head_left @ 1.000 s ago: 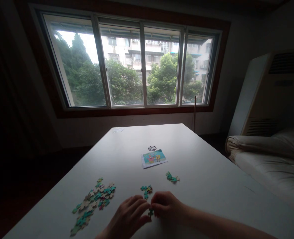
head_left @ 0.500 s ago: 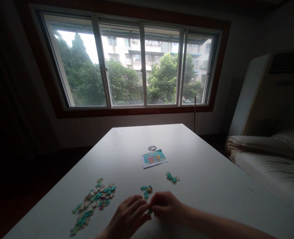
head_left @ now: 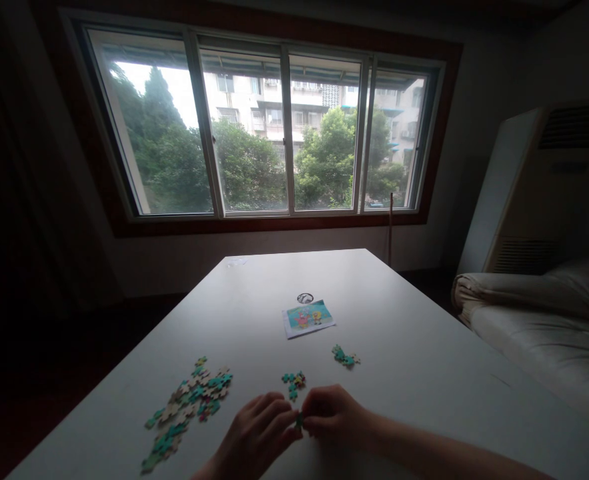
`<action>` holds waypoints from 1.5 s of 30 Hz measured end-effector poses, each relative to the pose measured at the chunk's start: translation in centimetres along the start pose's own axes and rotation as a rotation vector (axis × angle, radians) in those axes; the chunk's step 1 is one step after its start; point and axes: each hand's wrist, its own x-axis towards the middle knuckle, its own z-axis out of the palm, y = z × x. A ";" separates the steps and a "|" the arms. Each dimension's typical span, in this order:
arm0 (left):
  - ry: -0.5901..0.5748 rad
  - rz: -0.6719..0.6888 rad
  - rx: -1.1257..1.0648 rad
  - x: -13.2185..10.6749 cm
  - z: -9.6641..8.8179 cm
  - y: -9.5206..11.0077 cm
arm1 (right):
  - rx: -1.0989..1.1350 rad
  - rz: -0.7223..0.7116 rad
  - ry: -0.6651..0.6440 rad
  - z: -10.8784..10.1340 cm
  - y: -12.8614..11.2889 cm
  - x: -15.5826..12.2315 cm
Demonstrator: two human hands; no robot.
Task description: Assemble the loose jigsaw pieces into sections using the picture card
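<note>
Near the front of the white table (head_left: 399, 320), my left hand (head_left: 262, 430) and my right hand (head_left: 332, 413) meet fingertip to fingertip. Between them is a small green jigsaw piece (head_left: 299, 421), pinched by both hands and partly covered by the fingers. Just beyond my fingers lies a small group of green and multicoloured jigsaw pieces (head_left: 293, 382). A large loose pile of jigsaw pieces (head_left: 189, 407), some green side up and some plain beige, spreads to the left of my left hand.
Farther back lies a picture card (head_left: 308, 319) with cartoon figures, a round black-and-white mark (head_left: 305, 298) behind it. A few more pieces (head_left: 344, 357) sit at the right. A pale sofa (head_left: 539, 320) stands beyond the table's right edge, and a window (head_left: 284, 127) is ahead.
My hands stay in almost the same place. The green piece between my fingertips has shifted slightly; the other pieces and the card have not moved.
</note>
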 end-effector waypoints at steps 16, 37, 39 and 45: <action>0.003 -0.011 0.074 0.1 -0.1 -0.1 | 0.042 0.009 0.002 0.1 -0.5 -0.1; -0.087 -0.028 0.018 -0.1 0.1 -0.1 | 0.034 0.008 0.028 0.1 -0.4 0.0; -0.091 -0.033 0.021 -0.2 0.2 -0.1 | 0.044 0.005 0.029 0.1 -0.2 0.1; -0.090 -0.050 0.029 -0.4 0.2 -0.1 | 0.067 -0.002 0.006 0.0 -0.2 0.0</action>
